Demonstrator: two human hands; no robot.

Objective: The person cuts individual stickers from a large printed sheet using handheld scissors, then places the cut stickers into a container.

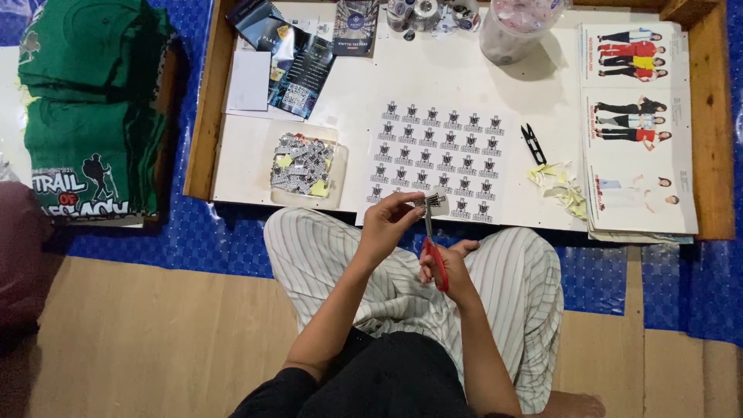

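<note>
Left hand [387, 224] has a pinch grip on a small black-and-white sticker [435, 201], held just above the lap at the near edge of the counter [371, 93]. Right hand [449, 267] is wrapped around red-handled scissors [433, 248], blades up at the sticker. The printed sticker sheet [441, 159] lies flat just behind, with a tray of cut pieces [303, 164] to its left.

A: Left hand [387, 224], entry?

B: Forearm bare, rising from the lower middle; wrist bent, fingers curled, fingertips [414, 200] pinched together above the lap.

A: Right hand [447, 267]?

B: Lower and just right of the left; fingers closed in a grip, knuckles toward the body, forearm slanting down to the bottom edge. Hands close, not touching.
</note>
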